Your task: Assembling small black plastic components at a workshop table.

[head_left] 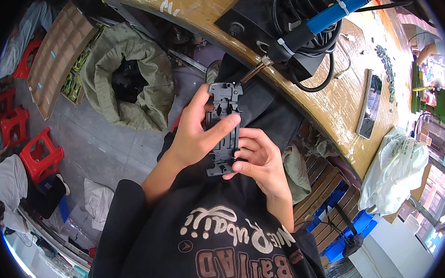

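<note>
In the head view, the left hand (194, 136) had its grip closed on a black plastic part (226, 147), thumb across its face; the right hand (260, 162) grasped its lower right edge. The part was above the lap (273, 116), beside the counter (328, 113). White script (262, 242) and brownish block letters (244, 266) ran upside down across the black top (147, 245).

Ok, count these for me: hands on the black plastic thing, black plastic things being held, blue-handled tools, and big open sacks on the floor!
Hands: 2 (left hand, right hand)
Black plastic thing: 1
Blue-handled tool: 1
Big open sack: 1
Total: 5
</note>
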### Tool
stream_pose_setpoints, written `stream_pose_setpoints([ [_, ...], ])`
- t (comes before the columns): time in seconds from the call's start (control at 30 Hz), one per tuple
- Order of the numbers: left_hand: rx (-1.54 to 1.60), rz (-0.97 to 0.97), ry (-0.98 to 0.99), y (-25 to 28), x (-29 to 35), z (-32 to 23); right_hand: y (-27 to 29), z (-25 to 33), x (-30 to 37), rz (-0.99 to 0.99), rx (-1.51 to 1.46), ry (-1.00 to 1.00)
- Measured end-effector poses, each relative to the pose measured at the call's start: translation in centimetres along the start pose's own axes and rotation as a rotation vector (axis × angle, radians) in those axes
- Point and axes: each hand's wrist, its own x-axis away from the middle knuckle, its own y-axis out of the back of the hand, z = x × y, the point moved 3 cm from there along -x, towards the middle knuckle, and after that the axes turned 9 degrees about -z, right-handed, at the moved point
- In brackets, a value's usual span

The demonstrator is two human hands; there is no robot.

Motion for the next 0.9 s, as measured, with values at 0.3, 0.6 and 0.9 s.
stream_pose_setpoints([
  [0.3,0.022,0.034,0.079,0.3,-0.4,1.1,0.3,-0.2,-0.8,-0.007,-0.004,-0.003],
  [0.6,0.033,0.034,0.064,-0.1,-0.6,0.1,0.1,0.3,-0.6,0.023,0.019,0.029],
  [0.9,0.124,0.027,0.107,-0.4,-0.4,-0.5,-0.5,0.8,-0.1,0.032,-0.040,0.064],
])
